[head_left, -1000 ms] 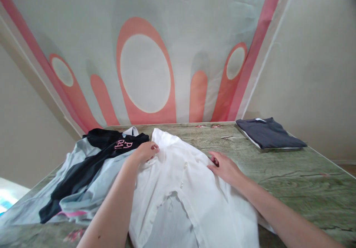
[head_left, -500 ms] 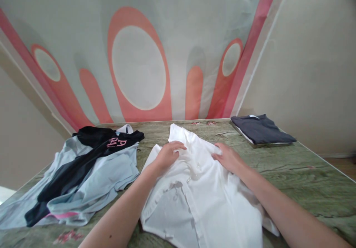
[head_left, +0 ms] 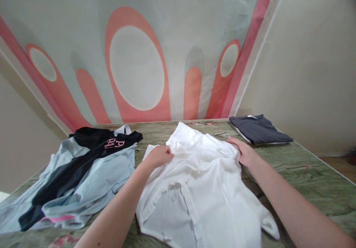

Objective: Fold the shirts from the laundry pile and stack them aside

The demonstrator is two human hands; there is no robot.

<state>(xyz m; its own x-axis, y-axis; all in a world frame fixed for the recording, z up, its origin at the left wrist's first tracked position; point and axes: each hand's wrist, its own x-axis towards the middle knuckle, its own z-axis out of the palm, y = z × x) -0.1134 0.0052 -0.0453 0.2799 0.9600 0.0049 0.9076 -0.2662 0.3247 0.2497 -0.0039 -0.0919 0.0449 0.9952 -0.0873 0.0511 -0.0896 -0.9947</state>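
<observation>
A white button-up shirt (head_left: 203,192) lies spread front-up on the green wood-grain table (head_left: 311,181), collar toward the far edge. My left hand (head_left: 158,155) is curled on the shirt's left shoulder, fingers pinched on the cloth. At the shirt's right shoulder my right hand (head_left: 244,152) lies palm down with fingers stretched, pressing the fabric. Small buttons run down the shirt's middle between my hands.
A heap of a pale blue garment (head_left: 91,181) with a black top bearing pink letters (head_left: 83,159) lies at the left. A folded dark grey garment (head_left: 258,128) sits at the far right corner. A wall hanging with pink ovals rises behind the table.
My hands have moved apart, from the shirt's middle to its shoulders, and the shirt lies wider and flatter. The shirt has shifted right, away from the heap.
</observation>
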